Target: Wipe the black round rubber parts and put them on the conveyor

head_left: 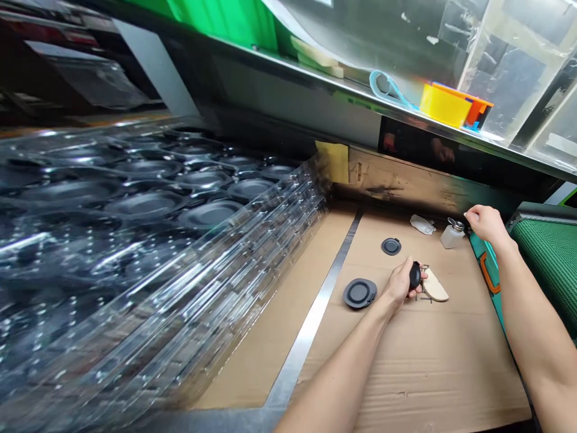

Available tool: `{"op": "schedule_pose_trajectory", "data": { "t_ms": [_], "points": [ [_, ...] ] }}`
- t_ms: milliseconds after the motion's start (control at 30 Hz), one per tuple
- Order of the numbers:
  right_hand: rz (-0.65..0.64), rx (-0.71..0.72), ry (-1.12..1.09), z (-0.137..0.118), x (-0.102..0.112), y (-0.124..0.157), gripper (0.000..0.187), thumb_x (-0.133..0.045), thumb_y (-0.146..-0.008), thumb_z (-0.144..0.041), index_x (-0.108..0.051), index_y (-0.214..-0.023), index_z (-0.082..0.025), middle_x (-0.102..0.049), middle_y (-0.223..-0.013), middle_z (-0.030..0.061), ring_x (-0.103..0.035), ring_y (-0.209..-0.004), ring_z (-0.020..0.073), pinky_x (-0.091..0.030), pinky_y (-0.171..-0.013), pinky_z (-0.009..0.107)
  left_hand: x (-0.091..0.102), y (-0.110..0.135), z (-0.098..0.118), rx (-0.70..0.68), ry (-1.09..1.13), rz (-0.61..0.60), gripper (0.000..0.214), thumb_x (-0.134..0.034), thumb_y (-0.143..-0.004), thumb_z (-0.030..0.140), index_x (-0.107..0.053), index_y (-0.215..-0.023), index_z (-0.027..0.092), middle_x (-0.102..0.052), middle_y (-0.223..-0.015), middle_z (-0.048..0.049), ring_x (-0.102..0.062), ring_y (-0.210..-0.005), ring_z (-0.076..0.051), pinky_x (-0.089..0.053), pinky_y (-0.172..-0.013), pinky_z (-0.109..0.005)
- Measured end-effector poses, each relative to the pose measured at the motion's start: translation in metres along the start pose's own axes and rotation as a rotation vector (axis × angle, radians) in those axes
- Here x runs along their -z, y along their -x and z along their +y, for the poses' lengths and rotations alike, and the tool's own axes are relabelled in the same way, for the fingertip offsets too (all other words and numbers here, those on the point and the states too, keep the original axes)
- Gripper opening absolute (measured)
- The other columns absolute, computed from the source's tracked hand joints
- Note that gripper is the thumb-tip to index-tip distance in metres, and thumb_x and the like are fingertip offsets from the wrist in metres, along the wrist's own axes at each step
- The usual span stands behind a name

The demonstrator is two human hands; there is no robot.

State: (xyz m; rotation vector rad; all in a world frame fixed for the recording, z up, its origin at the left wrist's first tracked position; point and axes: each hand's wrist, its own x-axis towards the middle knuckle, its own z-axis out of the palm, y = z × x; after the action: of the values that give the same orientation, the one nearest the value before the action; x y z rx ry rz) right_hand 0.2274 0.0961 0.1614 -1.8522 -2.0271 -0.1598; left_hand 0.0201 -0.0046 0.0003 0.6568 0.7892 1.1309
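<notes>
My left hand (399, 281) grips a black oval part (415, 275) on edge, just above a pale beige pad (435, 285) lying on the brown cardboard sheet (406, 367). To the left of that hand lies a larger black round part (359, 293). A smaller one (390, 246) sits farther back. My right hand (487, 224) holds nothing and rests at the back right, close beside the clear pump dispenser bottle (452, 234). A crumpled white cloth (422, 224) lies left of the bottle.
Stacked clear plastic trays (144, 240) holding black discs fill the left side, past a metal strip (311, 319). A green mat (550, 258) lies right. A shelf overhead carries a yellow box (444, 105) and a blue loop of tube (387, 87).
</notes>
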Motion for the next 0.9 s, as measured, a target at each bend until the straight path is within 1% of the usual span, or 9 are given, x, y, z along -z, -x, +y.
{"op": "schedule_pose_trajectory", "data": {
  "t_ms": [67,133,200,300,467,567,700,833,900],
  "points": [
    [0.058,0.071,-0.128,-0.009,-0.01,0.033,0.028,-0.049,-0.098,-0.035,-0.069,-0.096,-0.016,-0.072,-0.09,0.0112,-0.062,-0.083,0.0194,-0.046,-0.076,0.03,0.0,-0.001,-0.001,-0.004,-0.024,0.034,0.057,-0.052,-0.089,0.068,-0.061,-0.1,0.012,-0.071,-0.077,-0.0098,-0.05,-0.039,-0.008,-0.023,-0.035,-0.018],
    [0.02,0.129,-0.247,-0.019,-0.034,0.072,0.033,-0.043,-0.101,-0.043,-0.065,-0.099,-0.018,-0.072,-0.09,0.0081,-0.062,-0.079,0.0173,-0.047,-0.072,0.027,0.001,-0.003,-0.003,-0.002,-0.051,0.064,0.062,-0.046,-0.09,0.071,-0.062,-0.098,0.012,-0.07,-0.072,-0.0096,-0.048,-0.036,-0.008,-0.02,-0.034,-0.019],
    [-0.05,0.157,-0.479,-0.03,-0.063,0.107,0.035,-0.048,-0.098,-0.048,-0.065,-0.104,-0.018,-0.072,-0.092,0.0073,-0.065,-0.079,0.018,-0.05,-0.072,0.028,0.002,-0.004,-0.005,0.005,-0.073,0.073,0.066,-0.042,-0.091,0.073,-0.063,-0.096,0.011,-0.069,-0.067,-0.0088,-0.046,-0.035,-0.008,-0.02,-0.033,-0.019],
    [-0.104,0.191,-0.595,-0.043,-0.096,0.139,0.03,-0.053,-0.097,-0.044,-0.068,-0.105,-0.019,-0.074,-0.096,0.0074,-0.069,-0.084,0.0191,-0.053,-0.078,0.03,0.003,-0.003,-0.006,0.004,-0.155,0.074,0.07,-0.034,-0.093,0.074,-0.065,-0.085,0.011,-0.06,-0.05,-0.0052,-0.041,-0.03,-0.008,-0.021,-0.033,-0.02],
    [-0.05,0.284,-0.515,-0.047,-0.109,0.144,0.022,-0.052,-0.098,-0.033,-0.069,-0.104,-0.021,-0.073,-0.099,0.0077,-0.069,-0.088,0.019,-0.053,-0.081,0.029,0.004,0.001,-0.006,0.004,-0.339,0.095,0.074,-0.029,-0.093,0.076,-0.062,-0.065,0.015,-0.051,-0.04,-0.0038,-0.039,-0.029,-0.009,-0.026,-0.034,-0.021],
    [-0.077,0.321,-0.397,-0.046,-0.113,0.143,0.022,-0.049,-0.099,-0.03,-0.067,-0.106,-0.022,-0.072,-0.102,0.0078,-0.068,-0.094,0.0199,-0.051,-0.083,0.029,0.005,0.002,-0.006,-0.014,-0.432,0.092,0.074,-0.027,-0.094,0.074,-0.059,-0.059,0.017,-0.052,-0.041,-0.0046,-0.04,-0.03,-0.01,-0.029,-0.036,-0.023],
    [-0.127,0.291,-0.246,-0.044,-0.114,0.146,0.022,-0.047,-0.099,-0.029,-0.066,-0.106,-0.022,-0.072,-0.103,0.0083,-0.067,-0.092,0.0208,-0.05,-0.079,0.029,0.005,0.005,-0.007,-0.022,-0.621,0.124,0.076,-0.025,-0.096,0.07,-0.057,-0.051,0.018,-0.054,-0.041,-0.0065,-0.046,-0.034,-0.013,-0.035,-0.04,-0.024],
    [-0.217,0.299,-0.286,-0.041,-0.107,0.145,0.018,-0.049,-0.097,-0.025,-0.066,-0.091,-0.022,-0.071,-0.091,0.0055,-0.066,-0.082,0.0178,-0.049,-0.079,0.027,0.001,0.008,-0.007,-0.083,-0.724,0.11,0.076,-0.024,-0.099,0.064,-0.058,-0.049,0.018,-0.052,-0.039,-0.006,-0.05,-0.038,-0.014,-0.037,-0.044,-0.024],
    [-0.218,0.309,-0.346,-0.041,-0.104,0.144,0.018,-0.049,-0.097,-0.024,-0.066,-0.091,-0.022,-0.071,-0.088,0.0045,-0.065,-0.08,0.0167,-0.049,-0.078,0.026,-0.001,0.01,-0.006,-0.094,-0.725,0.096,0.074,-0.025,-0.099,0.062,-0.06,-0.051,0.018,-0.051,-0.038,-0.005,-0.05,-0.038,-0.014,-0.038,-0.046,-0.024]
  ]
}}
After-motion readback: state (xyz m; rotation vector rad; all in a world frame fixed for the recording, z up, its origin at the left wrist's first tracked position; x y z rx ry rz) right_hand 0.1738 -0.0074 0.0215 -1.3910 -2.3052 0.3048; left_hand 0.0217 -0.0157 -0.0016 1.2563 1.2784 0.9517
